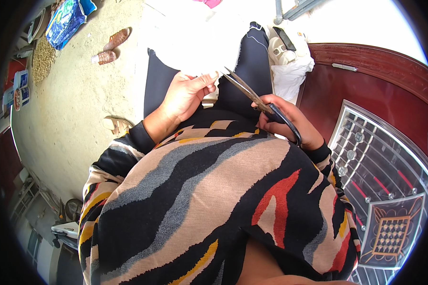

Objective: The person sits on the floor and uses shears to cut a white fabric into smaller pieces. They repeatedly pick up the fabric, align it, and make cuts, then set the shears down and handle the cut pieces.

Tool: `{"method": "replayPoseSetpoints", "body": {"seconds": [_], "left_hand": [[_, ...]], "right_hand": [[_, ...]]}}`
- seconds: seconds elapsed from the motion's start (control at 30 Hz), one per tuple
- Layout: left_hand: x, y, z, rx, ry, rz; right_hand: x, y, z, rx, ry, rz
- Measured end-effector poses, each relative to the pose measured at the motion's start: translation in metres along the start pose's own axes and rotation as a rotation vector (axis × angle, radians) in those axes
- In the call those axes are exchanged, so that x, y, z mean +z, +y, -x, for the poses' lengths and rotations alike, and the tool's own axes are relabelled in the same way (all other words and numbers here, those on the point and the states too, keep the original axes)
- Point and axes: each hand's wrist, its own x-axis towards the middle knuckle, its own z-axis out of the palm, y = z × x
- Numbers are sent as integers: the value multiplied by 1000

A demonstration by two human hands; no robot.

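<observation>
A large white piece of what looks like cloth (199, 39) lies over my lap, so bright that its details are washed out. My left hand (189, 91) pinches its near edge between thumb and fingers. A pair of scissors with dark handles (249, 93) is in my right hand (289, 117), the fingers around the handles. The blades point up and left, slightly apart at the tips, close to my left fingertips and the edge of the cloth. A loose white thread (258, 41) lies on my dark trouser leg at the right knee.
At the right stand a white bag (289, 80) with a dark phone-like object (284, 38) on top, and a red door panel (371, 96). Two brown slippers (117, 38) and a beige shoe (116, 125) lie on the concrete floor at left, near a blue plastic sack (66, 25).
</observation>
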Motion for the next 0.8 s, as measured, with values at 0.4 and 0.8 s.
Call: {"method": "replayPoseSetpoints", "body": {"seconds": [0.4,0.8], "left_hand": [[0,-5,0,57,70,-18],[-3,-4,0,48,-26,47]], "right_hand": [[0,-8,-3,70,0,2],[-3,7,-9,-31,-11,-7]]}}
